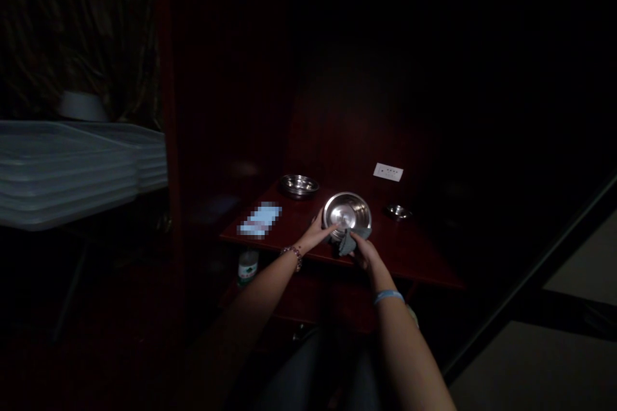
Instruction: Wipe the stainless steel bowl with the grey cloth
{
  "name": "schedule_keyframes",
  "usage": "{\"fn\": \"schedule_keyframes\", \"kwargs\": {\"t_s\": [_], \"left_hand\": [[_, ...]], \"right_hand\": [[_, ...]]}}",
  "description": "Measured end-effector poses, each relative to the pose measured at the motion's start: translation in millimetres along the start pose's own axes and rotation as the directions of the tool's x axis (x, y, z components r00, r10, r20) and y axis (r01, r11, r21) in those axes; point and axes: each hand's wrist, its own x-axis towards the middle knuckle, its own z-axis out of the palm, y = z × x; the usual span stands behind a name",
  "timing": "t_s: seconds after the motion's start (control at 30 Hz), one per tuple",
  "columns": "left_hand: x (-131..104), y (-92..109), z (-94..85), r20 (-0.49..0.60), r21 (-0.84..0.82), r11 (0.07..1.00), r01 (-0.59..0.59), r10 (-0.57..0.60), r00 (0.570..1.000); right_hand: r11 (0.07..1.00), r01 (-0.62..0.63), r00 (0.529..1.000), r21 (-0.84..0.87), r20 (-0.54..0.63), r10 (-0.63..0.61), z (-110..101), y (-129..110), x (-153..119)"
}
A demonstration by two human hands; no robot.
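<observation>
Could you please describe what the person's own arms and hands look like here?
Both forearms are bare, with no sleeves in view. The left hand has a dark beaded bracelet at the wrist; the right hand has a plain light-blue band. Neither wears a glove.

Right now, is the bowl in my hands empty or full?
Empty: the bowl in your left hand shows bare, shiny metal inside.
</observation>
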Motion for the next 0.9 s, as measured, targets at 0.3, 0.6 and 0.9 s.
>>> {"fn": "schedule_keyframes", "kwargs": {"t_s": [0.3,0.6,0.9], "left_hand": [[-1,-4,3.2,0.097,-0.063,0.998,-0.024,0.031,0.995],[1,6,-3.9,-0.169,-0.23,0.967,0.114,-0.155,0.973],[-10,28,-4.4,-0.012,-0.181,0.973,0.142,-0.147,0.989]], "right_hand": [[0.994,0.028,1.0,0.102,0.006,-0.028,11,10,-2],[0.926,0.294,0.956,-0.239,0.095,-0.279,0,14,7],[0.981,0.163,0.987,-0.106,0.012,-0.163,-3,21,21]]}}
